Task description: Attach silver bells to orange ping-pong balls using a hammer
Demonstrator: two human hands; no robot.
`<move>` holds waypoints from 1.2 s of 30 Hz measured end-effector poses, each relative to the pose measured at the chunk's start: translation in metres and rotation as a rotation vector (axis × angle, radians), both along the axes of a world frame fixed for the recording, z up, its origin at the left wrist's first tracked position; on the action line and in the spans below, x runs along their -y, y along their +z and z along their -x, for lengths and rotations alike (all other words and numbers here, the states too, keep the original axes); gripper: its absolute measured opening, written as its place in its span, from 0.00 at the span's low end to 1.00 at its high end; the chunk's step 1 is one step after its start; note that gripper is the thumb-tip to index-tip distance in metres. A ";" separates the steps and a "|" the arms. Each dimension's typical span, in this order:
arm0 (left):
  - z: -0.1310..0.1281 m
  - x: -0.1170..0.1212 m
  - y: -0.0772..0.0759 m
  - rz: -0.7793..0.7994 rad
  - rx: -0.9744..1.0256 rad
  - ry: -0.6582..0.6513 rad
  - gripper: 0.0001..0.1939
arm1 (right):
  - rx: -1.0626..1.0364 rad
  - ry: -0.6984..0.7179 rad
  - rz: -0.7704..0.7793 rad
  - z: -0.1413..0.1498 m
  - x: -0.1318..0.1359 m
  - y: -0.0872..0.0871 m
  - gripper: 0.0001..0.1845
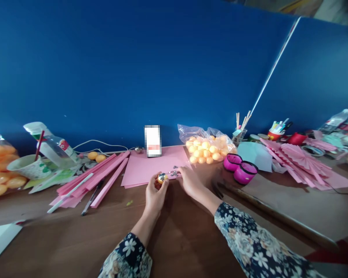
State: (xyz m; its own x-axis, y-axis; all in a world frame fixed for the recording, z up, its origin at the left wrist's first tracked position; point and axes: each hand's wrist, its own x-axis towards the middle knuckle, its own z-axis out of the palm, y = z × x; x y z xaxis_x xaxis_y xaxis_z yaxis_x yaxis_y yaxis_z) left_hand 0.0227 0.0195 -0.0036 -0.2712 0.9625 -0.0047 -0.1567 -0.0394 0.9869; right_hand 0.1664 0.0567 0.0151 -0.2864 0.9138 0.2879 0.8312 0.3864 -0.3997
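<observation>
My left hand (156, 193) is closed around a shiny gold ball (162, 178), holding it between thumb and fingers just above the table's near side of the pink paper. My right hand (191, 182) reaches in from the right, fingers stretched towards several small silver pieces (174, 173) at the paper's front edge. Its fingertips are at these pieces; I see nothing gripped in them. The pieces are too small to name. Beneath and beyond both hands lie flat pink paper sheets (145, 166).
A phone (153, 141) leans on the blue wall (162, 69). A clear bag of orange balls (204, 148) and two magenta ring-shaped rolls (246, 172) stand right. Folded pink paper strips (87, 179), a pen (92, 198) and a paper cup (30, 168) lie left. Pink paper fans (303, 162) lie far right.
</observation>
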 end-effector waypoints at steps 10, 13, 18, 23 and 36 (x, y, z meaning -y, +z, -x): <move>0.002 -0.002 0.001 0.029 0.015 -0.032 0.26 | -0.072 -0.018 -0.022 0.001 -0.013 -0.018 0.06; 0.002 -0.001 0.003 0.028 0.066 -0.066 0.28 | -0.113 -0.032 -0.046 -0.001 -0.011 -0.022 0.08; 0.002 -0.001 0.001 0.026 0.190 -0.100 0.30 | -0.315 -0.001 -0.105 -0.003 -0.008 -0.022 0.10; 0.003 -0.002 0.000 0.016 0.212 -0.144 0.25 | -0.523 0.026 -0.043 -0.001 -0.005 -0.015 0.08; 0.003 -0.002 0.004 0.040 0.362 -0.148 0.24 | -0.644 0.081 0.000 0.008 0.003 -0.008 0.09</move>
